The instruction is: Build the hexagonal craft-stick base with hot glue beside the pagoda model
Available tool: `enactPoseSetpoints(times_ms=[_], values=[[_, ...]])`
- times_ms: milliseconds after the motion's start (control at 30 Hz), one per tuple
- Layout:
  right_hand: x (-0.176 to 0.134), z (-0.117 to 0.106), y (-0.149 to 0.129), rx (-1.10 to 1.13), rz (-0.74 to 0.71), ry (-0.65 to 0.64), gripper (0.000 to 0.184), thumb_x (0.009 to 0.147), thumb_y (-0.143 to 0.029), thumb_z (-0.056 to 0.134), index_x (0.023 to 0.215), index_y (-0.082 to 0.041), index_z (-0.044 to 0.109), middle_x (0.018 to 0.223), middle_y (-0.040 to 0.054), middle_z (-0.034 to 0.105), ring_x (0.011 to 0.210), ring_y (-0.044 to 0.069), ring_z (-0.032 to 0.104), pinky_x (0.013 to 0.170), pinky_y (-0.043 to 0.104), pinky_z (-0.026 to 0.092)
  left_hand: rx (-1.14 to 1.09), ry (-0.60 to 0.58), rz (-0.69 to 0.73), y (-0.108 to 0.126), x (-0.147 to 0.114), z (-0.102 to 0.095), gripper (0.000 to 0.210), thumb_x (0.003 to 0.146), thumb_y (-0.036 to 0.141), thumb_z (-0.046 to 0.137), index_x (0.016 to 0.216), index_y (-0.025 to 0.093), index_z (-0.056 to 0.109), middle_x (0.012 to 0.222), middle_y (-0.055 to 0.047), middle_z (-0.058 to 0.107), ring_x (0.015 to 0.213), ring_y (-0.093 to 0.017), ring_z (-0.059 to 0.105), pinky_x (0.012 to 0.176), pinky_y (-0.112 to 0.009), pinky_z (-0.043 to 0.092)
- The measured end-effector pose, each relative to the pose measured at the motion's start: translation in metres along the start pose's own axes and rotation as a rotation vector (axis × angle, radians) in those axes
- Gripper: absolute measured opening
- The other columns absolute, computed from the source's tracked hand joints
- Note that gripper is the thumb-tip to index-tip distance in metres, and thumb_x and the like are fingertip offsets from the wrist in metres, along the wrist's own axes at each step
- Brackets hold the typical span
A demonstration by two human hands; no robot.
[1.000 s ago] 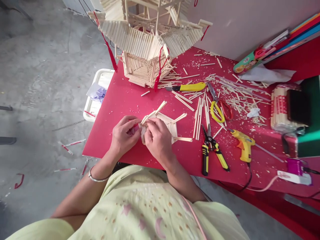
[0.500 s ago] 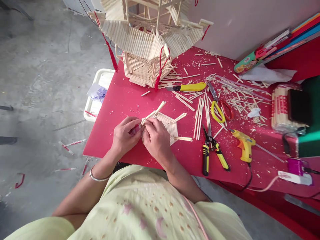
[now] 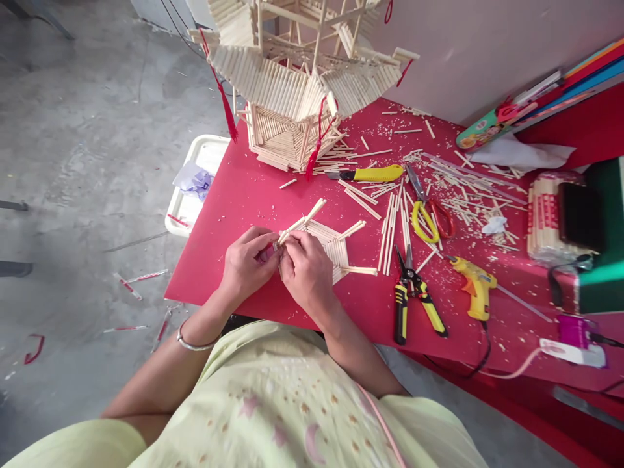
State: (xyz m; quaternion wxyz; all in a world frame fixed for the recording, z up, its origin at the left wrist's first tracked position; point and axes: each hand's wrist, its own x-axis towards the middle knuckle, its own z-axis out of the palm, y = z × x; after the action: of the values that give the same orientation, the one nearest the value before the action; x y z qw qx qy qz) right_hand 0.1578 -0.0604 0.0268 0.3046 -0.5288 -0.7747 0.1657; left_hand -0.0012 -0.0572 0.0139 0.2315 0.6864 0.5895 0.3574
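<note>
Starting at the left, we are noting a white tray [image 3: 178,221] standing beside the red table [image 3: 199,276], apparently for scraps, since crumpled paper [image 3: 197,182] is lying in it. The left hand [image 3: 248,263] is meeting the left end of a flat stick panel [image 3: 336,250] near the table's front edge. Its fingertips are closing narrowly there, with something pinkish in the curl; we cannot tell which they are gripping. The stick tower [image 3: 273,78] is standing behind, presumably leaving the front for handwork. The right hand [image 3: 308,263] is pinching the panel's upper left sticks between thumb and forefinger, probably to steady them. Farther right, a knife [image 3: 377,173], loose sticks [image 3: 389,227], shears [image 3: 400,305], scissors [image 3: 425,221] and a glue gun [image 3: 480,286] are lying, we are judging, handy to the right hand. As to pose, the left forearm is slanting inward, fingers curled; the right forearm is slanting oppositely, knuckles uppermost, its hand partly covering the panel.
</note>
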Motion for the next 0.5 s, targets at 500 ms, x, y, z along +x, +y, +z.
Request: enactPoseSetpoints(times_ms=[500], values=[[-0.0004,0.0004,0.0,-0.017,-0.001,-0.01,0.034,0.1,-0.012,0.051,0.127,-0.023,0.068,0.122,0.0091,0.068,0.114,0.024,0.063,0.1,0.037,0.056,0.01,0.005,0.0,-0.0005,-0.0004,0.0005,0.019,0.086,0.02,0.066,0.101,0.021,0.077,0.107,-0.006,0.074,0.072,-0.012,0.063,0.064,-0.023,0.049]])
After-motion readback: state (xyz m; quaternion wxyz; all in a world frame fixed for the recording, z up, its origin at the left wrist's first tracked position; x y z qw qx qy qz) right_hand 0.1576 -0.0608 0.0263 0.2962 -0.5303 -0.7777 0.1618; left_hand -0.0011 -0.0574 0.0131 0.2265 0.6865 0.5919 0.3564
